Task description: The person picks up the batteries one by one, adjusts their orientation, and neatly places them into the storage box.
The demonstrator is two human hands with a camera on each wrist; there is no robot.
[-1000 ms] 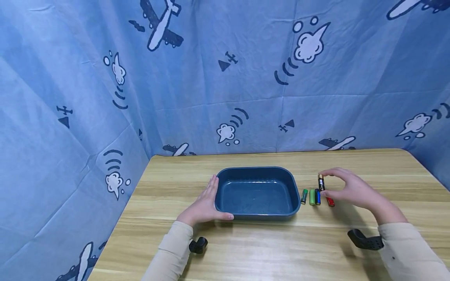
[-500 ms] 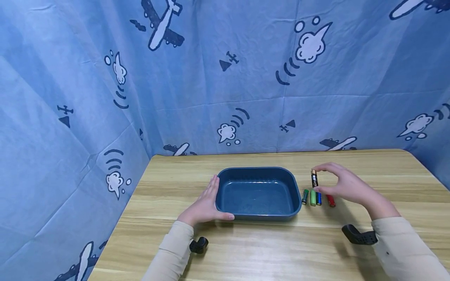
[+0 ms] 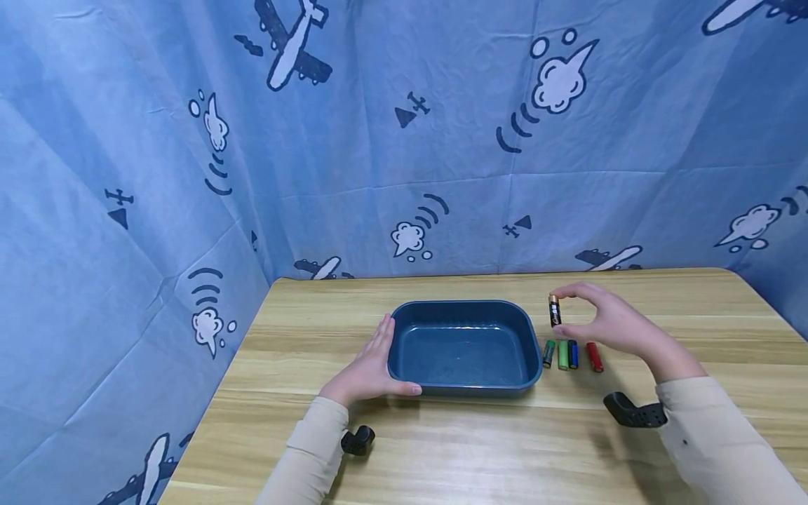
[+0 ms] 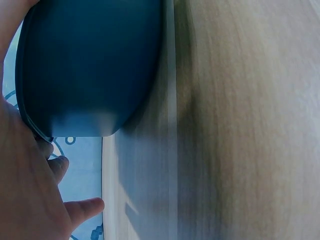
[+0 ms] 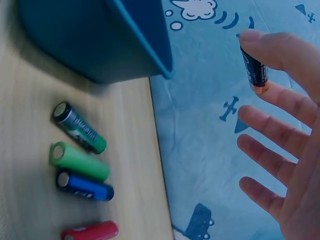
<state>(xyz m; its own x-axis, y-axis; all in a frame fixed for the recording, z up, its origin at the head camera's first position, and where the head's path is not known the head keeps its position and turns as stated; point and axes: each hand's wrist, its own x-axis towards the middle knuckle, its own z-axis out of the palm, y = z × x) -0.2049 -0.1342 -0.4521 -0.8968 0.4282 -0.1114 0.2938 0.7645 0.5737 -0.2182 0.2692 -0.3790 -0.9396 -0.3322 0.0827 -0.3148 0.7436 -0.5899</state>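
My right hand (image 3: 602, 321) pinches a black battery with a copper-coloured end (image 3: 555, 311) between thumb and index finger, raised above the table. In the right wrist view the same black battery (image 5: 255, 70) is gripped by its two ends, while the other fingers spread apart. My left hand (image 3: 369, 365) rests against the left end of a dark blue rectangular basin (image 3: 467, 389), thumb along its front and fingers along its side. Nothing lies inside the basin. To its right are a dark green battery (image 3: 549, 353), a light green battery (image 3: 563, 355), a blue battery (image 3: 573, 354) and a red battery (image 3: 595, 357).
The wooden table (image 3: 480, 449) ends at the back against a blue curtain (image 3: 353, 154) printed with planes and clouds. Each wrist wears a black camera mount, seen at the left sleeve (image 3: 358, 440) and the right sleeve (image 3: 634, 412).
My right hand has moved left and up with the black battery, away from above the red battery and towards the basin. The left hand and basin have stayed in place.
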